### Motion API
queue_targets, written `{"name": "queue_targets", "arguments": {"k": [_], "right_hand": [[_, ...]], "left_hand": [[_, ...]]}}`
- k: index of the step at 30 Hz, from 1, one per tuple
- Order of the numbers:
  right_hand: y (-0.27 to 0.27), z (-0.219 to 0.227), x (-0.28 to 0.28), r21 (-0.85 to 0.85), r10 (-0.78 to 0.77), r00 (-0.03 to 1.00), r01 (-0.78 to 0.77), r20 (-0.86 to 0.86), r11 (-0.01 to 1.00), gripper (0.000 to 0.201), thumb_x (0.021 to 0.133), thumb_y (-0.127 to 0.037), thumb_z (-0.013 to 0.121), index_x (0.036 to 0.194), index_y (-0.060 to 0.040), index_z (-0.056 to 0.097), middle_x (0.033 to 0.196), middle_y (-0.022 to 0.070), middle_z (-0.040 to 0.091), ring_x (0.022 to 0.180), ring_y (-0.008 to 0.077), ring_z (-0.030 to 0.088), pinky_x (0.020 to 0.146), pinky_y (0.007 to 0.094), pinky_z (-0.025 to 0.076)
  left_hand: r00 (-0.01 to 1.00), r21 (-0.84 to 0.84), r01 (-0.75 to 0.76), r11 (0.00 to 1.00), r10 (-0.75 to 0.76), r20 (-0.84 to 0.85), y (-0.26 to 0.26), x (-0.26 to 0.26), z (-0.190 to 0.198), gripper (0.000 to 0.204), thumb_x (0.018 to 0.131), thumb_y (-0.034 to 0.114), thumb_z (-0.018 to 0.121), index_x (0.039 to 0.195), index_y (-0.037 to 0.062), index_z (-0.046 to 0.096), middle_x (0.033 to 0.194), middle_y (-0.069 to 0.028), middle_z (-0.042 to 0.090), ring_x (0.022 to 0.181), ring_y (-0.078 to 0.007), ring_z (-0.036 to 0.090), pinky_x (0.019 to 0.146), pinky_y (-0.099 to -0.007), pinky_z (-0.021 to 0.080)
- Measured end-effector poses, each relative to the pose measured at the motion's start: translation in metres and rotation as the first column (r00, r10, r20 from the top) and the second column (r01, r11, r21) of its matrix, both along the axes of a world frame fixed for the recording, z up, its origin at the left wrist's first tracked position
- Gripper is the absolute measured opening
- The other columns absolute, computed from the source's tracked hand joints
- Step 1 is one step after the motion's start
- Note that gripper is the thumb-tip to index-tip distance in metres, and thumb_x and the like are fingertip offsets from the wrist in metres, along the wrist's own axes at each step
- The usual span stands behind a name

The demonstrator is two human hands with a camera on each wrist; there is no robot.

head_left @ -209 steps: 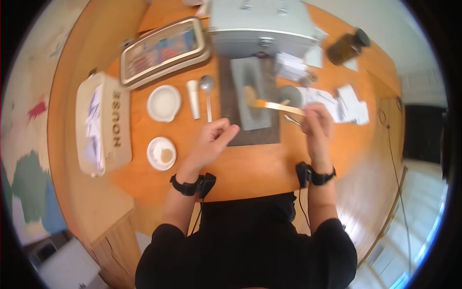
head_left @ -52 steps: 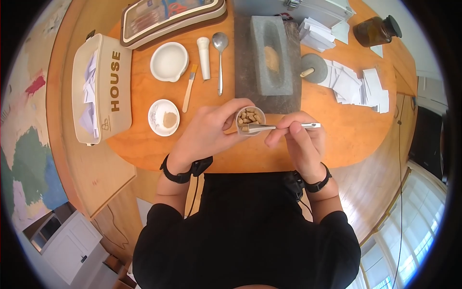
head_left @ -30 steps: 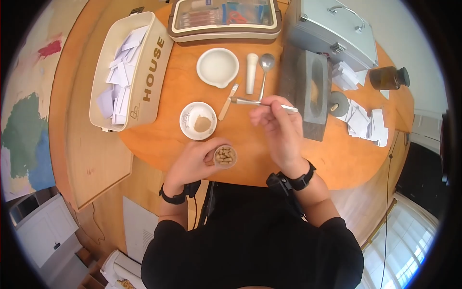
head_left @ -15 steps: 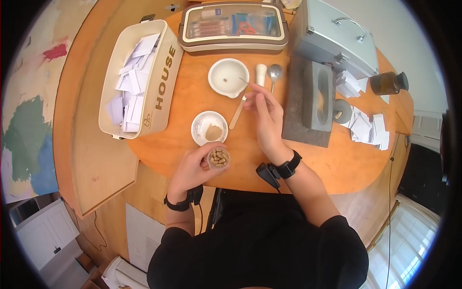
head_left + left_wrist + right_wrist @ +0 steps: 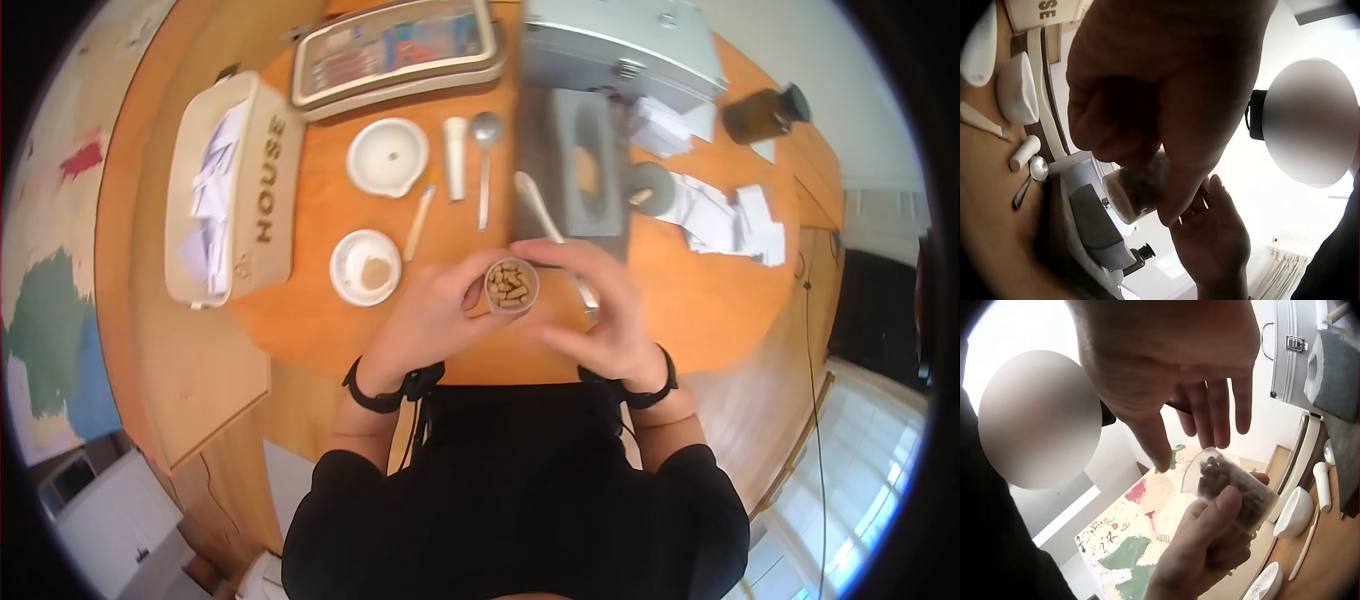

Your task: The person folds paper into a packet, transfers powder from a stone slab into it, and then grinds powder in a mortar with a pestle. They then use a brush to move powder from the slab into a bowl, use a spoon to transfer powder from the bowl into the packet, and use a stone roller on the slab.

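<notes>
My left hand [image 5: 435,312] grips a small clear cup [image 5: 511,285] filled with brown capsules, lifted above the near edge of the orange table [image 5: 320,330]. The left wrist view shows the cup [image 5: 1138,190] under my curled fingers [image 5: 1147,94]. My right hand [image 5: 605,322] hovers just right of the cup, and metal tweezers [image 5: 542,210] run through its fingers, tips pointing away from me. From the right wrist, the fingers [image 5: 1204,415] hang loosely spread above the cup [image 5: 1229,487]; the tweezers are not clear there.
A white bowl [image 5: 387,157], pestle [image 5: 456,158], spoon [image 5: 485,160], small spatula [image 5: 418,222] and a dish of brown powder [image 5: 366,267] lie beyond the hands. A stone trough [image 5: 585,160], HOUSE box [image 5: 225,185], metal case [image 5: 620,45], brown bottle [image 5: 765,113] and papers [image 5: 720,215] ring them.
My right hand has come back from the white bowl to the cup with the tweezers. The left hand has brought the cup up toward the middle.
</notes>
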State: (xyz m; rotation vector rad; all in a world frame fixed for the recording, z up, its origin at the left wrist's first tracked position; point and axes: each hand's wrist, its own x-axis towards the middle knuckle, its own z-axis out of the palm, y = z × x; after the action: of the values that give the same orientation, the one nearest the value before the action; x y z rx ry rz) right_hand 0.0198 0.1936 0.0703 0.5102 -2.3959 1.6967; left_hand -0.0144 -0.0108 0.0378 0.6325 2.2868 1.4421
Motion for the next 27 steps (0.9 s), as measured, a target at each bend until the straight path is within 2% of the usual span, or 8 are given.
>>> {"name": "queue_targets", "arguments": {"k": [4,7,10,12,13,16,20,27], "right_hand": [[0.035,-0.008,0.018,0.057,-0.022,1.000,0.021,0.018,0.998,0.049,0.071,-0.004,0.081,0.116,-0.0004,0.062,0.111,0.0145,0.068,0.098,0.0318,0.068,0.085,0.0377,0.054],[0.074,0.000,0.033,0.035,-0.077,0.997,0.076,0.026,0.996,0.048,0.071,-0.003,0.081,0.116,0.0000,0.062,0.112,0.0118,0.068,0.102,0.0271,0.067,0.089,0.0352,0.052],[0.116,0.001,0.041,0.008,-0.419,0.906,0.420,-0.059,0.907,0.047,0.072,-0.002,0.081,0.115,0.0000,0.063,0.111,0.0087,0.069,0.106,0.0209,0.065,0.092,0.0334,0.050],[0.155,-0.005,0.026,0.128,-0.574,0.815,0.580,-0.081,0.805,0.053,0.072,-0.004,0.083,0.120,-0.0010,0.061,0.114,0.0091,0.068,0.109,0.0179,0.062,0.095,0.0332,0.048],[0.166,-0.011,0.010,0.051,-0.638,0.769,0.640,-0.041,0.767,0.054,0.072,-0.003,0.083,0.122,-0.0010,0.060,0.114,0.0082,0.068,0.108,0.0179,0.063,0.094,0.0331,0.048],[0.203,-0.047,-0.033,0.104,-0.674,0.737,0.674,-0.040,0.731,0.053,0.074,-0.005,0.080,0.123,0.0004,0.059,0.111,0.0124,0.069,0.105,0.0216,0.065,0.093,0.0332,0.049],[0.217,-0.074,-0.065,0.269,-0.729,0.684,0.704,-0.006,0.658,0.054,0.074,-0.010,0.077,0.123,0.0010,0.058,0.110,0.0170,0.069,0.103,0.0285,0.066,0.092,0.0355,0.050],[0.228,-0.092,-0.081,0.337,-0.767,0.638,0.738,-0.067,0.584,0.052,0.076,-0.015,0.073,0.124,0.0009,0.058,0.108,0.0188,0.068,0.099,0.0347,0.066,0.087,0.0405,0.051]], "left_hand": [[0.986,-0.014,0.162,0.987,-0.162,-0.024,0.043,0.006,-0.003,0.059,0.074,0.018,0.082,0.127,0.0067,0.058,0.058,-0.0043,0.039,0.051,-0.0162,0.042,0.051,-0.0319,0.038],[0.981,0.034,0.188,0.982,-0.189,0.042,0.073,0.007,0.012,0.059,0.076,0.018,0.081,0.129,0.0080,0.057,0.057,-0.0035,0.035,0.050,-0.0145,0.039,0.050,-0.0300,0.035],[0.975,0.113,0.174,0.978,-0.187,0.119,0.083,0.010,0.012,0.050,0.078,0.011,0.080,0.124,0.0097,0.062,0.059,0.0040,0.027,0.051,-0.0069,0.028,0.050,-0.0248,0.024],[0.968,0.099,0.229,0.968,-0.237,0.081,0.080,0.011,0.006,0.048,0.079,0.010,0.079,0.123,0.0099,0.063,0.059,0.0050,0.025,0.051,-0.0069,0.027,0.049,-0.0250,0.022],[0.963,0.091,0.255,0.963,-0.261,0.061,0.077,0.011,0.003,0.046,0.079,0.009,0.079,0.123,0.0101,0.063,0.059,0.0055,0.025,0.051,-0.0069,0.026,0.049,-0.0251,0.021],[0.948,0.031,0.314,0.949,-0.315,0.041,0.066,0.011,-0.005,0.039,0.083,0.014,0.078,0.119,0.0102,0.065,0.055,0.0022,0.026,0.048,-0.0098,0.028,0.047,-0.0275,0.026],[0.975,-0.046,0.209,0.977,-0.204,0.093,0.051,0.018,-0.008,0.035,0.082,0.012,0.077,0.115,0.0099,0.066,0.056,0.0032,0.025,0.048,-0.0081,0.028,0.047,-0.0268,0.025],[0.985,-0.067,0.103,0.992,-0.092,0.146,0.030,0.018,-0.014,0.031,0.083,0.007,0.076,0.112,0.0091,0.067,0.056,0.0051,0.026,0.049,-0.0060,0.027,0.047,-0.0256,0.024]]}}
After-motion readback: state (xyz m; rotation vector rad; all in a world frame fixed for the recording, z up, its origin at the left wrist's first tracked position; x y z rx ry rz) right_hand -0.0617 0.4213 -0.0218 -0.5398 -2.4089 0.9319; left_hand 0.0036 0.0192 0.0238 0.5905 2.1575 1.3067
